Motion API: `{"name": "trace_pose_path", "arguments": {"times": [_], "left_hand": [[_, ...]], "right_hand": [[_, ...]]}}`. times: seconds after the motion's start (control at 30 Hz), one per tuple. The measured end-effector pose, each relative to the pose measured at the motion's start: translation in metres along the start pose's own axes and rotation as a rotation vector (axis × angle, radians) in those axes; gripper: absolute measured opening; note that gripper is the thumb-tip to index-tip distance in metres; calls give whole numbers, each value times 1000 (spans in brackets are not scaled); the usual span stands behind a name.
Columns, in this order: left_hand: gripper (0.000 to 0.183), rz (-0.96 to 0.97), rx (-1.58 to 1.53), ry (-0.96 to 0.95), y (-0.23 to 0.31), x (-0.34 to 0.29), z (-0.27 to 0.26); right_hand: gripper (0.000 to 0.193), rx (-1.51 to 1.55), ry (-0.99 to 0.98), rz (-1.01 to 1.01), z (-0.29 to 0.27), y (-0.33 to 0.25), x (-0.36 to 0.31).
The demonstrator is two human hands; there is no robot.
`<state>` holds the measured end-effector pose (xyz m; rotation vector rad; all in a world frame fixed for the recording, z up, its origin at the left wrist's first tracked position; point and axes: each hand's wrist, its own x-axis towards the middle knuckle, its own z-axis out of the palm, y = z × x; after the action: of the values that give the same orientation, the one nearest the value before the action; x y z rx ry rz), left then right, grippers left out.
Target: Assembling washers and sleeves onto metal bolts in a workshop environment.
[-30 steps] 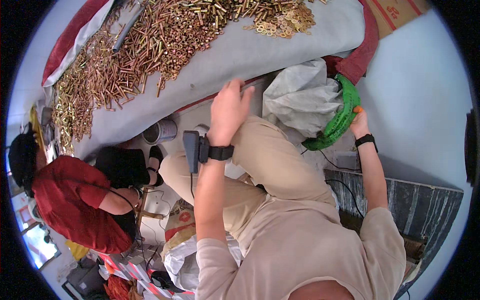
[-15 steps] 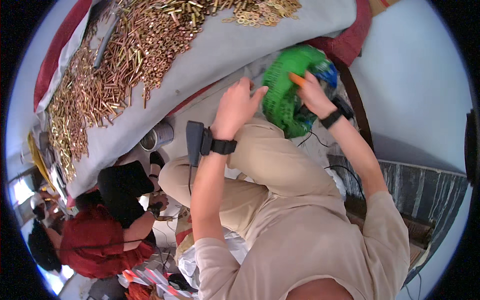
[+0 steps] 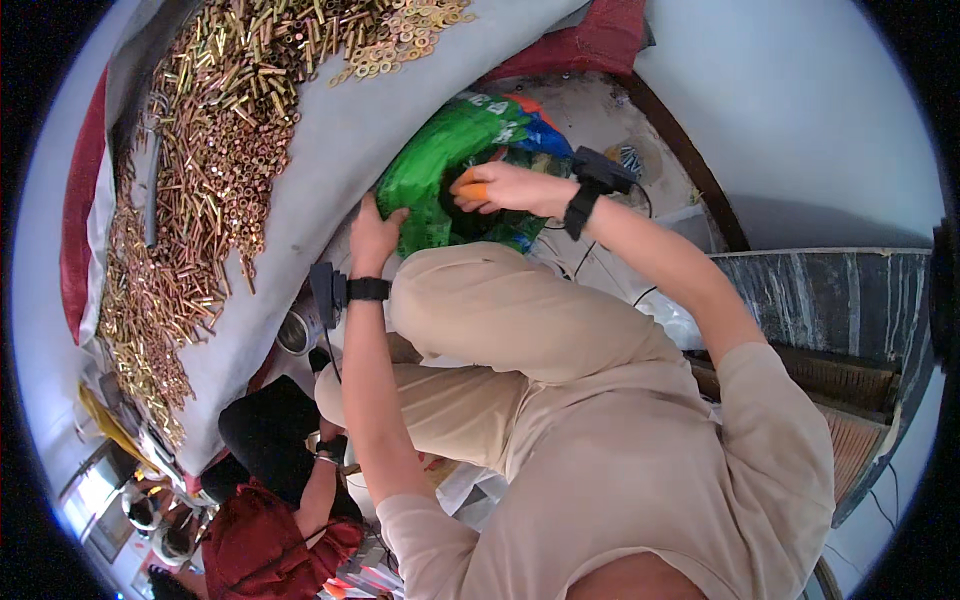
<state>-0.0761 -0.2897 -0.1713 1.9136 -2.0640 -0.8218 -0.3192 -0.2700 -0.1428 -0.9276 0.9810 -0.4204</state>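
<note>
L hand (image 3: 373,238): at near-left edge of green bag (image 3: 415,200), thumb spread from fingers; we can't tell if it grips the plastic.
R hand (image 3: 520,190): over the bag's mouth, fingers curled; w/ orange piece (image 3: 473,190) at the fingertips, worn or held, we can't tell, nor whether they pinch anything else.
Mouth work: we judge L steadies the rim while R handles the opening.
Next reach: prob. calls for L holding the rim wide & R clear of the folds.
Bag looks: glossy, crumpled, mostly green w/ white print; blue & orange-red patches at far R; dark inside, contents unclear.
Bag position: just beyond the raised knee (image 3: 450,285), beside the grey cloth (image 3: 335,140).
Cloth load: heaped brassy fasteners (image 3: 225,150), incl. flat washers (image 3: 400,45) at far end; grey tube (image 3: 152,190) on L.
Lower L: we note a co-worker (image 3: 260,540) in red, near a can (image 3: 297,332).
</note>
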Motion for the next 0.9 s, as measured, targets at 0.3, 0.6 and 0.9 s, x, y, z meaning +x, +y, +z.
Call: {"name": "trace_pose_path", "arguments": {"times": [0.3,0.6,0.9], "left_hand": [[44,-472,-333,-13,-2,-45,-8],[37,-614,-875,158,-11,-85,10],[35,-574,-1293,376,3,-114,46]], "right_hand": [[38,10,378,-218,-128,0,-129],[40,-7,711,-424,-155,-52,-221],[32,-166,621,-396,-110,-53,-206]]}}
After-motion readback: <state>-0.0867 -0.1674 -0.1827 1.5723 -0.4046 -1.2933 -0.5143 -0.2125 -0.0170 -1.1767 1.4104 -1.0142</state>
